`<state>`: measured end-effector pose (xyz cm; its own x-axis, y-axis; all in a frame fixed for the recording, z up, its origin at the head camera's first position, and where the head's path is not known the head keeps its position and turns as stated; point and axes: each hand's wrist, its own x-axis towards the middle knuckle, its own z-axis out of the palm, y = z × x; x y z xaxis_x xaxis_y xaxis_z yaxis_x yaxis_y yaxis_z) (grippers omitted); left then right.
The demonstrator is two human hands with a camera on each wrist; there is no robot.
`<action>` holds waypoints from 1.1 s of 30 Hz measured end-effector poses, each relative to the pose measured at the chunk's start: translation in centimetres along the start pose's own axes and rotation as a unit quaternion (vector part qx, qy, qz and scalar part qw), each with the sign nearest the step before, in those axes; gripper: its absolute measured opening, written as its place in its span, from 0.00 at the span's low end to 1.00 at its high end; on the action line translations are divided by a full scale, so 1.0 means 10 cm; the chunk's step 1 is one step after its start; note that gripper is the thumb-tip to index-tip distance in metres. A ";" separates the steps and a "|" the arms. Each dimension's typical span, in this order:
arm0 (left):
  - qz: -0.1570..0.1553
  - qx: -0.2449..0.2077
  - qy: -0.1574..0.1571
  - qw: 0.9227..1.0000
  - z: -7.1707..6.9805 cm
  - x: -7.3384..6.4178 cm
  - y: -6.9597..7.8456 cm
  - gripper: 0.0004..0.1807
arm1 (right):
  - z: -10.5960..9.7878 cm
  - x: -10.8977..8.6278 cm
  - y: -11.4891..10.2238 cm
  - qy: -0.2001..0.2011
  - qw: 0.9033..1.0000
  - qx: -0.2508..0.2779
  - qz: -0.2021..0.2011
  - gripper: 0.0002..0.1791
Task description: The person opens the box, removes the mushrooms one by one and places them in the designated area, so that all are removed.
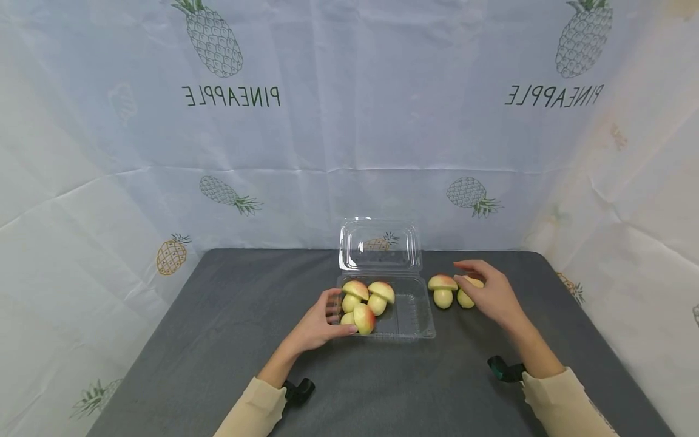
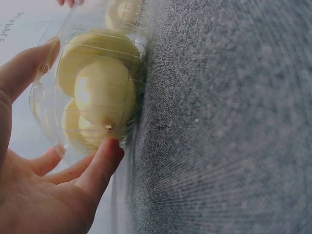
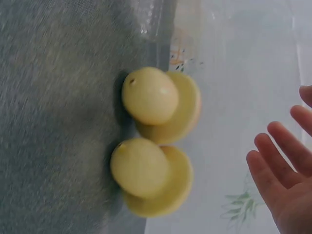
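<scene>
A clear plastic clamshell box [image 1: 412,315] stands open on the table, its lid [image 1: 379,249] raised at the back. My left hand [image 1: 321,323] grips the box's left end, with the thumb near the front corner and the fingers along the side; in the left wrist view, fingertips [image 2: 108,151] meet the clear wall. Inside, on the left half, sit three yellow mushroom-shaped pieces [image 1: 355,289] with reddish caps. Right of the box stand two more, a nearer mushroom-shaped piece [image 1: 443,291] and an outer one [image 1: 466,296]. My right hand [image 1: 488,292] hovers by the outer one with fingers spread, holding nothing.
The dark grey table [image 1: 229,340] reaches back to a white pineapple-print cloth [image 1: 371,127], which also hangs at both sides. Black straps with camera mounts [image 1: 298,391] sit at both wrists.
</scene>
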<state>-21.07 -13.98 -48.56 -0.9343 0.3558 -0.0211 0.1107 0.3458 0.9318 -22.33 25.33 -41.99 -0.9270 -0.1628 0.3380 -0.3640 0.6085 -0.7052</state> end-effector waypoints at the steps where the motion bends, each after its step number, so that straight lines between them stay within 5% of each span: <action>1: -0.002 -0.002 0.000 1.000 0.00 0.00 0.00 0.50 | 0.01 0.00 -0.02 0.002 1.000 0.001 -0.001 0.21; 33: -0.007 0.003 0.006 1.000 0.00 0.01 0.02 0.50 | 0.50 -0.06 -0.29 -0.007 0.999 0.047 -0.019 0.19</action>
<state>-21.12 -13.92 -48.41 -0.9397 0.3405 -0.0305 0.0992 0.3570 0.9288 -21.16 19.78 -43.34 -0.9133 -0.1952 0.3575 -0.4051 0.5256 -0.7481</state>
